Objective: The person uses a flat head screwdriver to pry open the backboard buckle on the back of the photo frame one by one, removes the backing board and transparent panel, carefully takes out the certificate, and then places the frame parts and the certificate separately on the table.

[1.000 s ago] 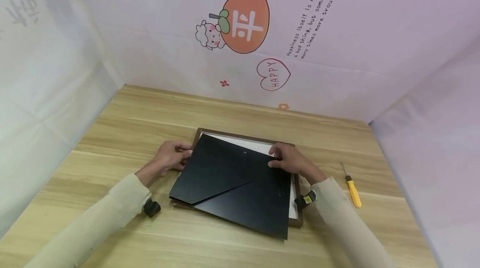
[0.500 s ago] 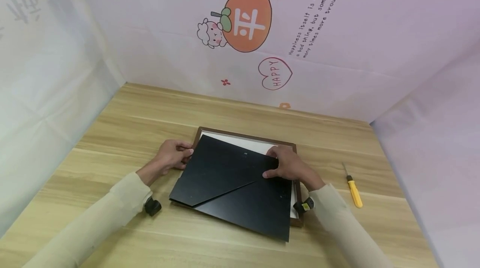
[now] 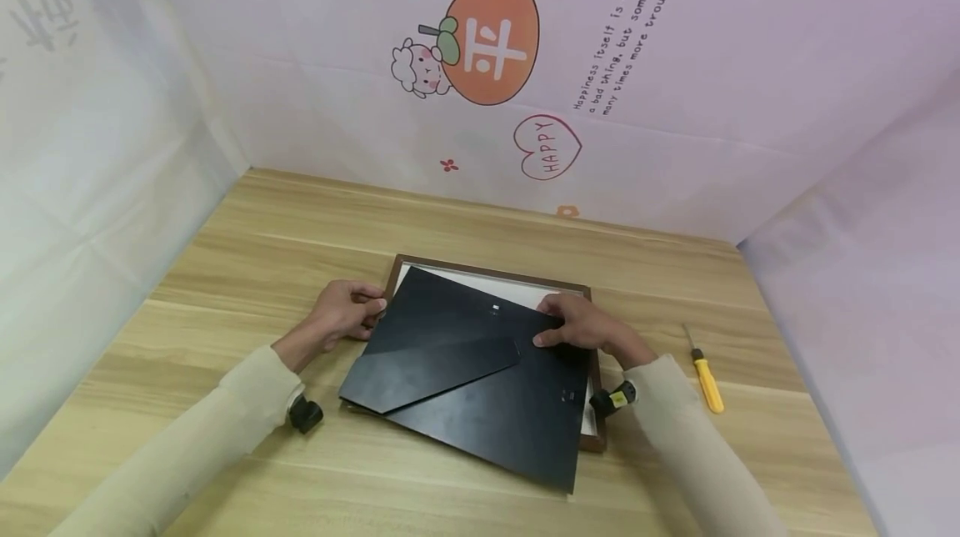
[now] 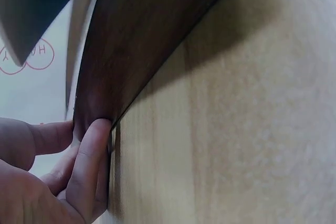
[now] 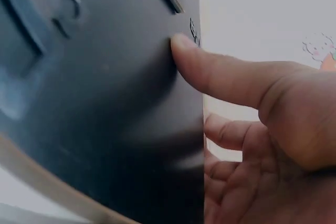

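Note:
A brown picture frame [image 3: 495, 273] lies face down on the table, its white inside showing along the far and right edges. Over it, turned at an angle, is a black backing board [image 3: 495, 429] with a stand flap [image 3: 431, 372] on top. My left hand [image 3: 347, 312] pinches the frame's left side; in the left wrist view the thumb and fingers [image 4: 90, 166] meet at the brown edge. My right hand [image 3: 581, 327] grips the board's far right edge, thumb [image 5: 210, 72] on top and fingers behind. Part of the frame is hidden under the board.
To the right on the wooden table [image 3: 262, 270] lies a screwdriver [image 3: 707, 385] with a yellow handle. Pale printed cloth walls [image 3: 337, 128] stand behind and on both sides.
The board has shifted and tilted slightly in my right hand, so light now shows its stand flap more plainly. My left hand stays at the frame's left side.

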Demonstrator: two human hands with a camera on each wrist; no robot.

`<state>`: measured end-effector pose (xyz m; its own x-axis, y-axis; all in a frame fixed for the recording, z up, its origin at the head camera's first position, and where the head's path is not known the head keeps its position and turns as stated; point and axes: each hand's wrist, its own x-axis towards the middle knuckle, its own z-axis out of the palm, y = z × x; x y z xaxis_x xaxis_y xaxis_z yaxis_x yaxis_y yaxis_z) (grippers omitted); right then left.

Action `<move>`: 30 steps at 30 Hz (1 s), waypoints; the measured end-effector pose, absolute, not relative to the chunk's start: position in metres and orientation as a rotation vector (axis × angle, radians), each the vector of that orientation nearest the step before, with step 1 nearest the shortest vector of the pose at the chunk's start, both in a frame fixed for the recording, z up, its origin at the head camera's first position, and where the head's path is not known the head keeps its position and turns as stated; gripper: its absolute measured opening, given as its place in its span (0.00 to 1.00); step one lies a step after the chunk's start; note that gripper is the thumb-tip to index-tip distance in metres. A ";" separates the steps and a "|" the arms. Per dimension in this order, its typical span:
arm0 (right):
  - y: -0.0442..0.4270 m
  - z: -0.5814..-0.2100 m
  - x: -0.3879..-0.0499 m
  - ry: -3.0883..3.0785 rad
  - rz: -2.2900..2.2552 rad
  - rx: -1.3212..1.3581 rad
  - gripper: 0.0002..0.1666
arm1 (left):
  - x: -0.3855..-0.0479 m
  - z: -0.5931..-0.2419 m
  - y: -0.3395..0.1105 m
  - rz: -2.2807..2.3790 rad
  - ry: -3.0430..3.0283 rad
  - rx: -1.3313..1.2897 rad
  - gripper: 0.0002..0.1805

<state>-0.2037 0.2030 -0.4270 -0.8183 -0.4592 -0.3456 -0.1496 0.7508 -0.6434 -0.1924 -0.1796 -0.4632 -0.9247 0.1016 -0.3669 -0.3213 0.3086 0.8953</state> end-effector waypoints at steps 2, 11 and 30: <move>0.208 -0.425 -0.203 2.402 -0.902 -0.478 0.13 | -0.193 -0.464 -0.180 1.641 2.228 -0.201 0.18; 0.229 -0.425 -0.201 2.205 -1.121 -0.400 0.12 | -0.196 -0.462 -0.180 1.638 2.204 -0.234 0.19; 0.277 -0.419 -0.173 2.130 -1.435 -0.216 0.18 | -0.195 -0.459 -0.179 1.568 2.265 -0.153 0.26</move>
<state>-0.1734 0.2768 -0.4187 -0.8322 -0.4255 -0.3556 0.1698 0.4150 -0.8938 -0.1948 -0.1793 -0.4589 -0.9218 0.1240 -0.3672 -0.3001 0.3713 0.8787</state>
